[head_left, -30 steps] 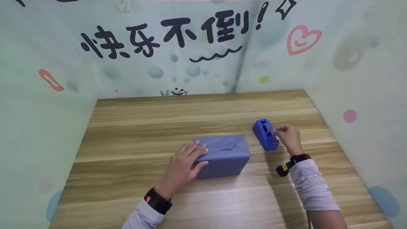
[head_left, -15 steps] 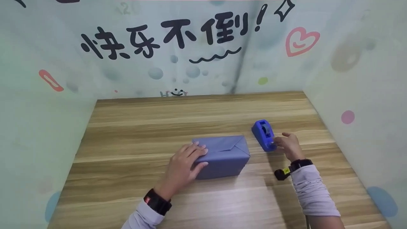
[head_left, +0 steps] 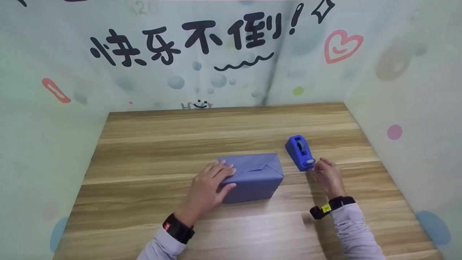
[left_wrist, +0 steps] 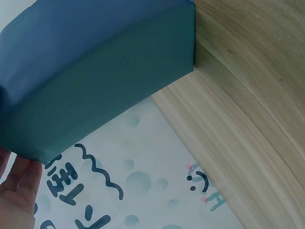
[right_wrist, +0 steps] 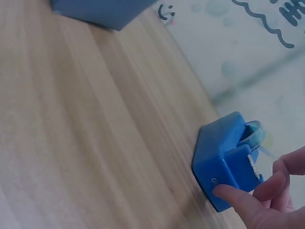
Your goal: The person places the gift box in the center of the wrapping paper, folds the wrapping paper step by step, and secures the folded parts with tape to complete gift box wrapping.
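Note:
A box wrapped in blue-violet paper point(head_left: 252, 186) sits on the wooden table, a folded paper flap showing on its top. My left hand point(head_left: 209, 186) holds its left end, fingers over the top and thumb on the near side; a few of its fingers point(left_wrist: 24, 179) show at the box's edge in the left wrist view. Right of the box stands a blue tape dispenser point(head_left: 297, 151) with a roll of clear tape point(right_wrist: 252, 133). My right hand point(head_left: 328, 177) is at its cutter end, fingers curled, seeming to pinch the tape's end. The thumb point(right_wrist: 233, 198) lies against the dispenser's front.
The wooden tabletop point(head_left: 162, 144) is bounded by pale printed walls point(head_left: 151, 86) at the back and both sides. A black wrist camera point(head_left: 317, 213) juts from the right wrist, low over the table.
My right hand has moved from beside the tape roll down to the dispenser's cutter end, toward me. The left hand and the box have stayed in place.

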Motion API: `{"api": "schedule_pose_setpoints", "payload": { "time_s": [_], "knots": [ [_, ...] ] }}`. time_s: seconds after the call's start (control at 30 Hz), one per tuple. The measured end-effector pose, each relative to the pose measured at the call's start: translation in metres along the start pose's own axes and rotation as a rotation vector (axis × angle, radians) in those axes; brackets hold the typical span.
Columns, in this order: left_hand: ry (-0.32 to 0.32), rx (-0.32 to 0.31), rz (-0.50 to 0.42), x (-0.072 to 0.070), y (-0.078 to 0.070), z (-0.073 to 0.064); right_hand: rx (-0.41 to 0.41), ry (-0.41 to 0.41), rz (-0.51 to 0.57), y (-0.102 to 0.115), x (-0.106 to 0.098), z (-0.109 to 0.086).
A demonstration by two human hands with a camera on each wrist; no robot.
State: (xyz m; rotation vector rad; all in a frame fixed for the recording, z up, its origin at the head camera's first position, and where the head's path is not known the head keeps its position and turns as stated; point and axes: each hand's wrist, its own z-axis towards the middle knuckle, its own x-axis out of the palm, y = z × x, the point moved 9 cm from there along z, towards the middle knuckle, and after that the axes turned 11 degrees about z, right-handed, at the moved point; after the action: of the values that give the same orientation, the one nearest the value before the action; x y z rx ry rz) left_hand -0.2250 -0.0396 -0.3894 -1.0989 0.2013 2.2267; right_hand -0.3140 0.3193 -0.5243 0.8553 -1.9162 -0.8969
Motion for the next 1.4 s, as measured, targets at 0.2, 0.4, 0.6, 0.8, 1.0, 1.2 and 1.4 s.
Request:
{"api": "schedule_pose_setpoints", "payload": {
  "time_s": [0.2, 0.4, 0.6, 0.8, 1.0, 1.2, 1.4],
  "knots": [
    [0.028, -0.025, -0.019, 0.001, 0.000, -0.001, -0.083, 0.012, -0.164, 0.001, -0.004, -0.002],
    [0.003, -0.013, -0.017, 0.000, 0.000, 0.000, -0.089, 0.021, -0.341, 0.002, -0.006, -0.004],
    [-0.001, -0.005, -0.010, 0.000, 0.000, 0.000, -0.133, 0.010, -0.519, 0.002, -0.009, -0.002],
    [0.001, -0.014, -0.021, 0.000, 0.001, 0.000, -0.190, 0.000, -0.639, 0.003, -0.009, 0.004],
    [0.011, -0.018, -0.031, 0.001, 0.001, 0.000, -0.323, -0.014, -0.799, 0.011, -0.003, 0.007],
    [-0.001, -0.017, -0.012, 0.000, 0.002, 0.000, -0.543, -0.002, -1.009, 0.022, 0.009, 0.004],
    [-0.008, -0.006, -0.003, 0.001, 0.001, 0.001, -0.623, 0.081, -1.110, 0.028, 0.016, 0.003]
  ]
}}
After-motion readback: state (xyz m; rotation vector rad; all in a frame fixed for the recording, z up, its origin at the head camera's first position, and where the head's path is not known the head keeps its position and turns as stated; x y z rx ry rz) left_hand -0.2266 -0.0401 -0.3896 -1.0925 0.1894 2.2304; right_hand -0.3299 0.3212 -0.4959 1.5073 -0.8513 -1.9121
